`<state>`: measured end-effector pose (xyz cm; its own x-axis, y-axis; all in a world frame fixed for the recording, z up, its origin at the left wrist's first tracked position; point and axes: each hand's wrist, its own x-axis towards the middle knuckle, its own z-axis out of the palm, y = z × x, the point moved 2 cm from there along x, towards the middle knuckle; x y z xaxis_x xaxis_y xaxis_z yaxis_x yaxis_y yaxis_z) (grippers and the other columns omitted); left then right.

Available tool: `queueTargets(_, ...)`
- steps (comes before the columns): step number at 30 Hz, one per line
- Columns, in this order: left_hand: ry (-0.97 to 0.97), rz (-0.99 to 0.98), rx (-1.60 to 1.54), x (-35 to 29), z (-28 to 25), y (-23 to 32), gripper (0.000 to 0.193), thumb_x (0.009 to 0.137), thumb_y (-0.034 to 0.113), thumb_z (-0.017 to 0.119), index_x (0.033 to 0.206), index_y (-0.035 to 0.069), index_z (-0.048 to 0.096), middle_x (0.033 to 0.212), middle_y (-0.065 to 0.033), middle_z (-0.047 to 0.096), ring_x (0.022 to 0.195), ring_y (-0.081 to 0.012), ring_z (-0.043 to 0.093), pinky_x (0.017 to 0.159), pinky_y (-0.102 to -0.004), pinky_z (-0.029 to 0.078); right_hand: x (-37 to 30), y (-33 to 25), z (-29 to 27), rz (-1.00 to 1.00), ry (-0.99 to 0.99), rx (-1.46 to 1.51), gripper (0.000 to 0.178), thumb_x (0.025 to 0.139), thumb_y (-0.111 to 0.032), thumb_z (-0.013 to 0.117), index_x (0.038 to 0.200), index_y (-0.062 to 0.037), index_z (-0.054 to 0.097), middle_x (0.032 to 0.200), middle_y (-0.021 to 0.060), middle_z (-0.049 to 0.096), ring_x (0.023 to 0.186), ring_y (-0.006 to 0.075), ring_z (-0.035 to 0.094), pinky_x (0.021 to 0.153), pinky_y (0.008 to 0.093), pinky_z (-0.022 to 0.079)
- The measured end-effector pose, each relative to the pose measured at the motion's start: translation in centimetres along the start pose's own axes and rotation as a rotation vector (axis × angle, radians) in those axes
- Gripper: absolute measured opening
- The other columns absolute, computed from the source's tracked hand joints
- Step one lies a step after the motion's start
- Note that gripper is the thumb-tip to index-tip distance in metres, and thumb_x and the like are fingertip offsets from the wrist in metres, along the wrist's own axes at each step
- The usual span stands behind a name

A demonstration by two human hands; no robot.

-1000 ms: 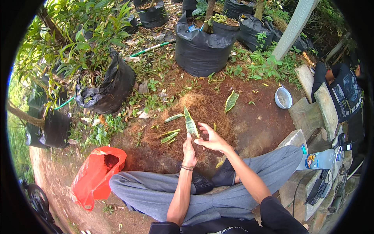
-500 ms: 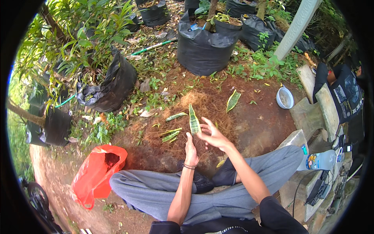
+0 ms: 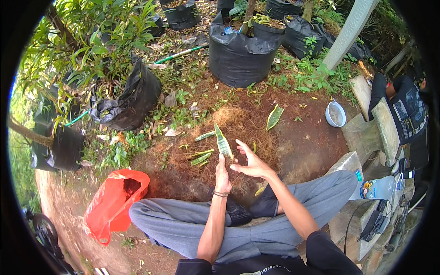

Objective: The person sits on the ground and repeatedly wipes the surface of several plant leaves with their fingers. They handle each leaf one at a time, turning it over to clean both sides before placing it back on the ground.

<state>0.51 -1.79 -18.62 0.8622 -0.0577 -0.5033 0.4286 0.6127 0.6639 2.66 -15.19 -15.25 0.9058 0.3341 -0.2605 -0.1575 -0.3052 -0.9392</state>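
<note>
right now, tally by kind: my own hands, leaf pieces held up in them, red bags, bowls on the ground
Hands: 2 (left hand, right hand)
Held leaf piece: 1
Red plastic bag: 1
Pale blue bowl: 1
Total: 5

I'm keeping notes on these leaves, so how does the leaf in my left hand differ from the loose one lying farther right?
The held leaf is up off the ground, its lower end in your left hand; the loose leaf lies on the ground. The held leaf's upper end slants left in the picture; the loose leaf's slants right. Both are green with yellow edges.
</note>
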Motion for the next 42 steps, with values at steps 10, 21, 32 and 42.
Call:
queueTargets(10, -0.012, -0.015, -0.033, -0.1, -0.1, 0.2, 0.051, 0.093, 0.053, 0.046, 0.104, 0.005, 0.056, 0.084, -0.0054, 0.061, 0.066, -0.0159, 0.06, 0.059, -0.0288, 0.052, -1.0, -0.1, 0.9, 0.033, -0.09, 0.126, 0.111, 0.071, -0.033, 0.082, 0.15, -0.0175, 0.005, 0.145, 0.0218, 0.027, 0.13, 0.0304, 0.034, 0.099, 0.0402, 0.041)
queueTargets(21, 0.178, 0.223, -0.326, 0.8, -4.6, 4.7, 0.05, 0.093, 0.054, 0.045, 0.102, 0.006, 0.055, 0.084, -0.0076, 0.061, 0.069, -0.0196, 0.059, 0.058, -0.0317, 0.05, -2.8, 9.4, 3.6, 0.245, 0.036, -0.116, 0.015, 0.081, -0.014, 0.071, 0.084, -0.0012, 0.065, 0.072, 0.0076, 0.065, 0.067, 0.0143, 0.061, 0.063, 0.0301, 0.051)
queueTargets(32, 0.188, 0.19, -0.348, 1.0, -4.4, 3.7, 0.048, 0.093, 0.054, 0.046, 0.102, 0.007, 0.054, 0.083, -0.0083, 0.062, 0.068, -0.021, 0.06, 0.058, -0.0325, 0.052, -3.4, 13.2, 7.9, 0.07, 0.111, -0.303, 0.039, 0.075, -0.006, 0.074, 0.109, 0.0003, 0.055, 0.098, 0.0169, 0.057, 0.086, 0.0297, 0.061, 0.072, 0.0379, 0.052)
queueTargets(42, 0.152, 0.174, -0.381, 1.4, -5.0, 3.1, 0.05, 0.094, 0.054, 0.043, 0.103, 0.006, 0.052, 0.084, -0.0086, 0.061, 0.069, -0.0213, 0.06, 0.06, -0.033, 0.052, -0.6, 13.5, 9.4, 0.026, 0.023, -0.333, 0.039, 0.075, -0.006, 0.072, 0.109, 0.0038, 0.054, 0.105, 0.021, 0.057, 0.085, 0.0317, 0.062, 0.073, 0.0388, 0.051)
